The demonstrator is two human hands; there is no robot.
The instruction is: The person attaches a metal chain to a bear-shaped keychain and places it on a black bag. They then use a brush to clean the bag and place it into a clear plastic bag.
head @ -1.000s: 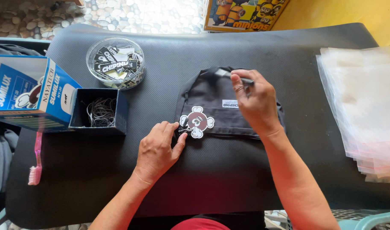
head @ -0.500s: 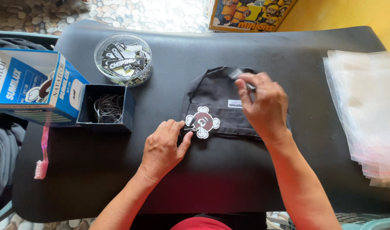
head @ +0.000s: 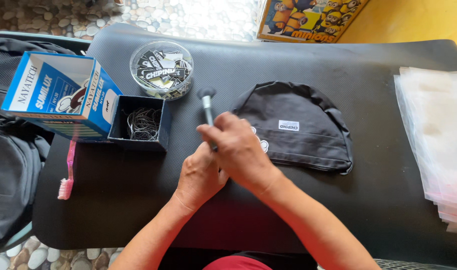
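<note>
The right hand (head: 238, 150) is closed around a thin silver tool (head: 207, 107) with a round dark tip, and the tip points away from the person. The left hand (head: 201, 175) sits just under the right hand, partly hidden, so I cannot tell if it holds anything. Both hands are at the left edge of a black cloth cap (head: 298, 125), which lies flat on the black mat (head: 338, 65). A white patch (head: 261, 142) peeks out beside the right hand. A small black box (head: 141, 122) is near, on the left
</note>
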